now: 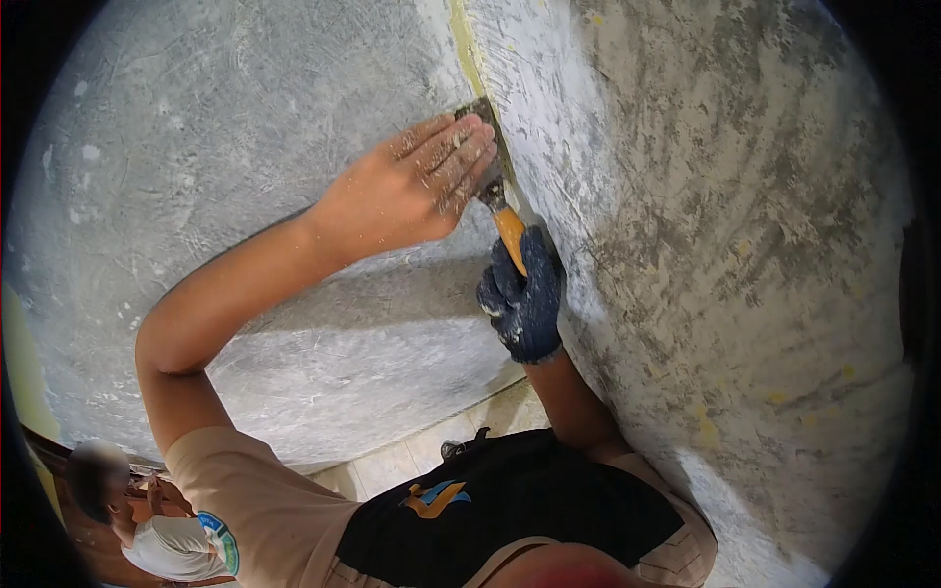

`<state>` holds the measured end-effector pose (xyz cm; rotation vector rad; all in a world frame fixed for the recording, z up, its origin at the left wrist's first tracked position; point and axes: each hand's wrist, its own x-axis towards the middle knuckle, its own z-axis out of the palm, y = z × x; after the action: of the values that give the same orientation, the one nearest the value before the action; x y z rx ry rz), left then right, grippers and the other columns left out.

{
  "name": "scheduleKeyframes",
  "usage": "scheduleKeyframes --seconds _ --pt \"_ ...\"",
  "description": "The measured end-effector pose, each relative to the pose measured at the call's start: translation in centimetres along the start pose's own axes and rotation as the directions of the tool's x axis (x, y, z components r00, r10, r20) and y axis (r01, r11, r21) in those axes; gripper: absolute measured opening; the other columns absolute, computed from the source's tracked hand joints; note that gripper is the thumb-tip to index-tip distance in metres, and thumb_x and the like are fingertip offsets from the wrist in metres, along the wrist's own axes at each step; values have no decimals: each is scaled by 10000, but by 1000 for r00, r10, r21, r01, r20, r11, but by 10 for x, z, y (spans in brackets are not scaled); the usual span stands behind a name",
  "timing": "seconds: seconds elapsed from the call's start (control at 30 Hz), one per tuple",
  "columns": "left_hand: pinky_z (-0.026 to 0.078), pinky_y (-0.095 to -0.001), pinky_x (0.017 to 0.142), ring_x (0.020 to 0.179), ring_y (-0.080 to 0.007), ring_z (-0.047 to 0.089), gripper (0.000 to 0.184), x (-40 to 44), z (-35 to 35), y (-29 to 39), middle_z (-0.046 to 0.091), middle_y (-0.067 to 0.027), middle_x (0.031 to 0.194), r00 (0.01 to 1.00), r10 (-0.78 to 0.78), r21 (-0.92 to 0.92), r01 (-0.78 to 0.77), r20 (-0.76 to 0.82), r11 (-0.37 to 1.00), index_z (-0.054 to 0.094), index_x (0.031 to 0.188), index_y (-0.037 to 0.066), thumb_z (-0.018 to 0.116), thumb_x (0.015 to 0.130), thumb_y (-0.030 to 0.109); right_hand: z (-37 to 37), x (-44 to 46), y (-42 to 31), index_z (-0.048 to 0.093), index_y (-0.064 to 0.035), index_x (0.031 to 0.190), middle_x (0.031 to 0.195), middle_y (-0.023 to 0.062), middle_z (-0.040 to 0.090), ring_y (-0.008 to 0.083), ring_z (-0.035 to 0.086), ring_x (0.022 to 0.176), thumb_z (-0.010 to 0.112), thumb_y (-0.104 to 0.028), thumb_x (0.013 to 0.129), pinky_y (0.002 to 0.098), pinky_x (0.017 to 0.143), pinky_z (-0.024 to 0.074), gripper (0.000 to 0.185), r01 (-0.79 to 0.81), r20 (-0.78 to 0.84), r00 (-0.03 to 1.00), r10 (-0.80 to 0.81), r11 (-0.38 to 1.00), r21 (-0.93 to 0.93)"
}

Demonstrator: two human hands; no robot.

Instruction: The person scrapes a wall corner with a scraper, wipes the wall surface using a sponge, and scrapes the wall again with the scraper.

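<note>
A putty knife (509, 228) with an orange-brown handle and a flat metal blade (478, 110) lies along the corner where two grey walls meet. My right hand (524, 299), in a dark knitted glove marked with pale residue, is closed around the handle. With its fingers stretched out side by side, my bare left hand (421, 181) lies flat over the blade and hides much of it. White specks dot the back of this hand and its fingers. A yellowish line (466, 49) follows the corner beyond the blade tip. My left thumb is hidden.
The left wall (245, 127) is grey with scratches and pale spots. The right wall (725, 196) is rougher, with dark and yellow patches. Light floor tiles (421, 441) show below. At the lower left is another person (172, 544) in a light shirt.
</note>
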<state>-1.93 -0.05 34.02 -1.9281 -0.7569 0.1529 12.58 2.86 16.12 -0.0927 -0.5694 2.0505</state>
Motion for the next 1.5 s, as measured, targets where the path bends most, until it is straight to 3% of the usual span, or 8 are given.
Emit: scheduleKeyframes --seconds 0.1,0.5,0.67,0.93,1.03,1.23,1.33,1.5 --pt "522 -402 1114 1292 -264 629 474 -4 5 7 683 -120 1331 1000 4 -65 -5 -6 998 728 1230 16 695 766 104 -6 -10 -1 593 -61 896 554 -46 394 77 315 400 555 -443 1064 261 384 278 419 -19 -30 999 16 997 -75" --pt "531 -404 1103 1270 -275 646 440 2 -2 2 698 -138 1294 1000 2 48 -1 -30 999 738 1195 -9 675 770 88 6 -4 -4 552 -103 835 550 -50 370 80 307 398 564 -424 1063 264 386 277 394 -10 -55 998 11 1000 28" --pt "529 -408 1105 1275 -273 643 437 -3 7 7 693 -142 1310 1000 6 -10 -6 -27 1000 739 1194 -8 663 772 78 0 -14 -2 550 -113 811 542 -56 363 76 301 402 576 -429 1060 264 389 252 403 -3 -107 994 -6 997 -83" --pt "538 -413 1097 1281 -278 639 453 3 0 -2 694 -151 1310 1000 -10 16 11 -20 1000 729 1215 -9 680 772 71 12 -9 -10 542 -117 788 537 -58 355 77 301 409 573 -455 1059 264 400 261 434 -4 -29 1000 1 996 -86" --pt "556 -406 1074 1259 -281 655 460 -1 2 2 692 -153 1314 1000 -7 -50 6 -20 999 728 1216 -7 686 766 78 12 -17 -16 541 -119 781 536 -57 356 82 305 410 570 -455 1060 270 404 271 438 -57 -103 994 39 982 -181" --pt "567 -395 1061 1230 -274 674 453 6 -4 -9 696 -151 1304 999 -15 64 17 -31 998 729 1212 -2 695 766 73 22 -9 -12 549 -114 789 540 -54 358 83 309 416 580 -443 1056 267 405 262 424 21 -30 999 -22 999 -28" --pt "569 -392 1059 1226 -263 677 448 5 -4 -4 697 -138 1304 999 -35 -39 34 -24 999 725 1218 2 697 777 73 23 -20 -21 559 -107 799 542 -50 360 85 301 418 592 -446 1049 270 406 249 422 -27 -114 993 10 989 -146" --pt "568 -397 1060 1232 -263 674 433 4 -4 -10 698 -126 1306 999 -27 64 29 -29 998 720 1232 11 693 805 79 37 -10 -8 563 -99 809 535 -44 360 86 306 409 603 -452 1043 273 400 244 425 -23 -142 990 21 1000 -13"
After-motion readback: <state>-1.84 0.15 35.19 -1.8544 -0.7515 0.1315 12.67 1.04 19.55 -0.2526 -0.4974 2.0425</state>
